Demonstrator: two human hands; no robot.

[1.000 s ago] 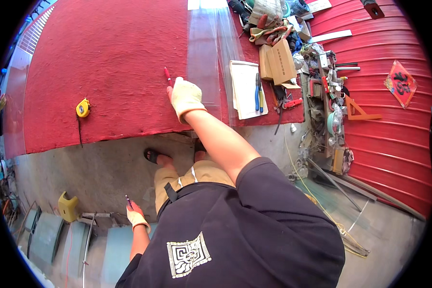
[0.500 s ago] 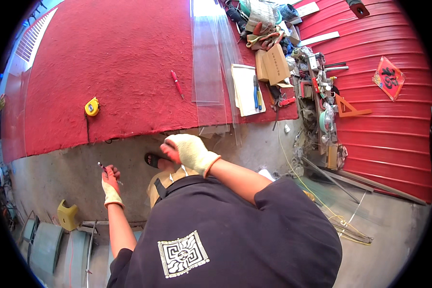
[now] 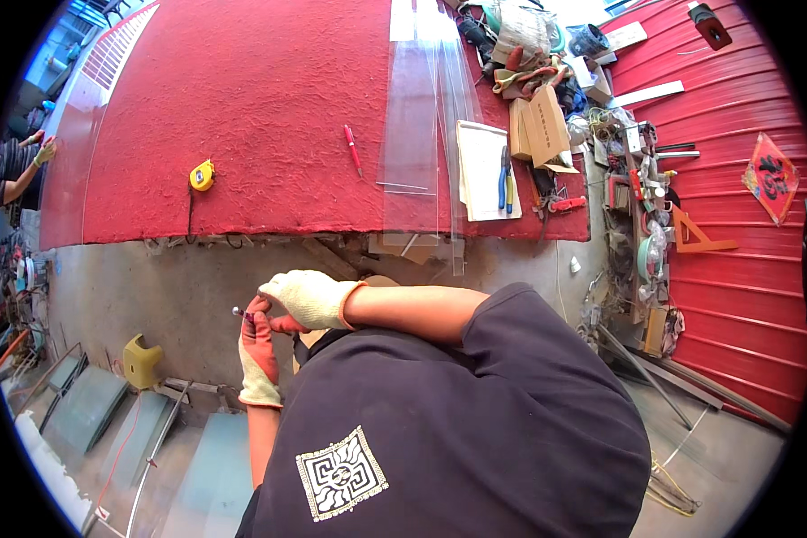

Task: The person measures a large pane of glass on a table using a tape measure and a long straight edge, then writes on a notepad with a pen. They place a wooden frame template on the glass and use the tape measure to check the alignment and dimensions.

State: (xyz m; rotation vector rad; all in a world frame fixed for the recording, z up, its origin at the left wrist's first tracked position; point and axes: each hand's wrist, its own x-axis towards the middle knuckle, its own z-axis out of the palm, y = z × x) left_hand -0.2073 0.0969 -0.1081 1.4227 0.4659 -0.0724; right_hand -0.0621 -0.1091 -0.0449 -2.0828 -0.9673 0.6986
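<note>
In front of my body, below the table's near edge, both gloved hands meet. My left hand (image 3: 259,350), in a cream glove with a red palm, is closed on a small slim tool (image 3: 247,316) with a dark purple body and a pale tip sticking out to the left; its exact kind I cannot make out. My right hand (image 3: 309,300), in a matching glove, reaches across and touches the left fingertips. Its fingers are curled, and whatever lies in them is hidden.
A red-covered table (image 3: 251,117) bears a yellow tape measure (image 3: 203,175), a red pen (image 3: 353,150), transparent sheets (image 3: 411,134), a notepad (image 3: 477,170) and pliers (image 3: 503,179). Glass panes (image 3: 90,408) and a yellow stool (image 3: 141,362) stand lower left. Another person's arm (image 3: 20,186) shows far left.
My right hand has moved left and my left hand right, so they now touch. The view has shifted, and another person's hands have come into sight at the far left.
</note>
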